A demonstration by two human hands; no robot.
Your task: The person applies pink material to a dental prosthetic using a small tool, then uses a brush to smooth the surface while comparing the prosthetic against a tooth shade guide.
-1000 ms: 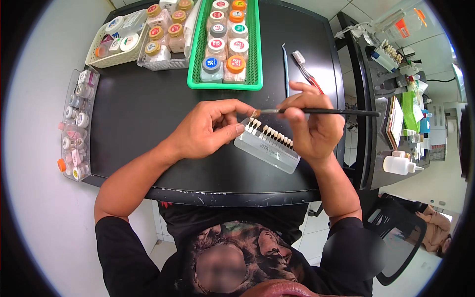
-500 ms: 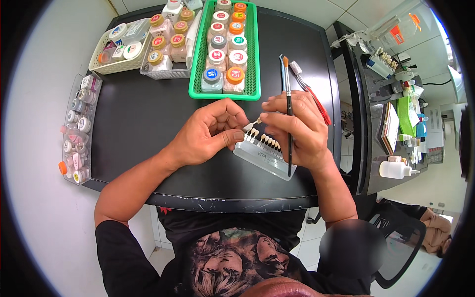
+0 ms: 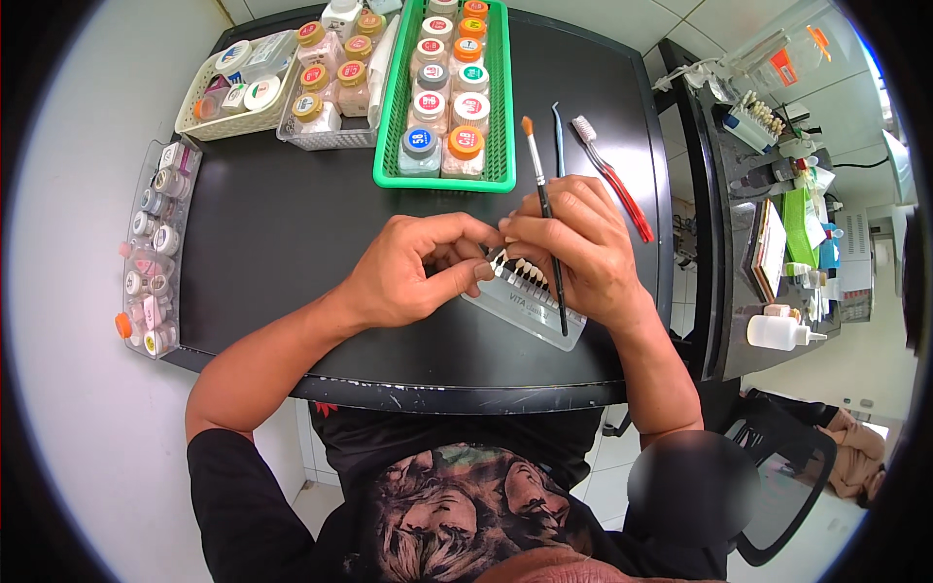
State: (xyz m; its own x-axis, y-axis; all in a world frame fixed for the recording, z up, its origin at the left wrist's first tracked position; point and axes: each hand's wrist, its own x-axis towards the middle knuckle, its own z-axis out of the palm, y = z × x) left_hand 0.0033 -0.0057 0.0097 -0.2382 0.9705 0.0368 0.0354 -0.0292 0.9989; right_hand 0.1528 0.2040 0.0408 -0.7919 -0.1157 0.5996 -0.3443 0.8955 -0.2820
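My right hand [image 3: 588, 248] is closed around a slim paintbrush [image 3: 547, 209], tilted with its brown bristles up and its dark handle end down over the shade guide. A clear dental shade guide [image 3: 525, 313], with a row of tooth-shaped tabs on dark stems, lies on the black table beneath my hands. My left hand [image 3: 413, 272] is closed at the guide's left end, thumb and index finger curled in. The fingertips of both hands meet above the tabs, around a tiny pale piece mostly hidden by the fingers.
A green basket [image 3: 377, 146] of capped jars stands beyond my hands, with more jar trays [image 3: 330, 138] to its left. A clear box of small pots [image 3: 146, 277] sits at the left edge. Right of the basket lie a blue-grey probe [image 3: 559, 141] and a red toothbrush [image 3: 622, 189].
The brush has tilted, its bristle end swinging left, away from the probe. My fingertips have come closer together, hiding more of the small tooth-shaped piece that showed between them.
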